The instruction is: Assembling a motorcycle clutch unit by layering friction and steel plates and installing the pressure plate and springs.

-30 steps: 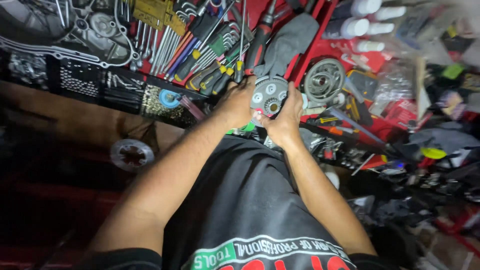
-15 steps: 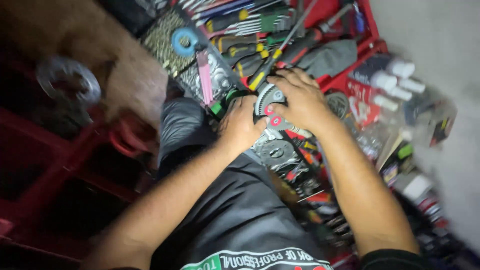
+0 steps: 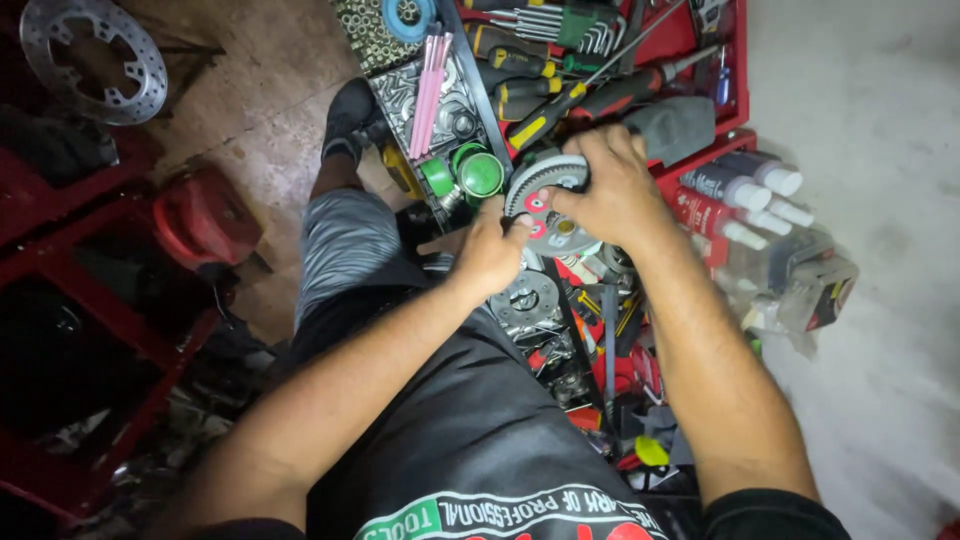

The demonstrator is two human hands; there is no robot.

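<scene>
Head view looks down on two bare hands meeting over a round metal part with fine teeth on its rim and red marks on its face, held just above a crowded red tool tray. Right hand curls over the top edge of the part, fingers clasped on it. Left hand pinches the lower left edge with thumb and fingertips. Just left of the part sit green caps and pink sticks in a small-parts box; screwdrivers with yellow-black handles lie above. White-tipped bottles lie to the right. A brake disc rests on the floor, well apart
</scene>
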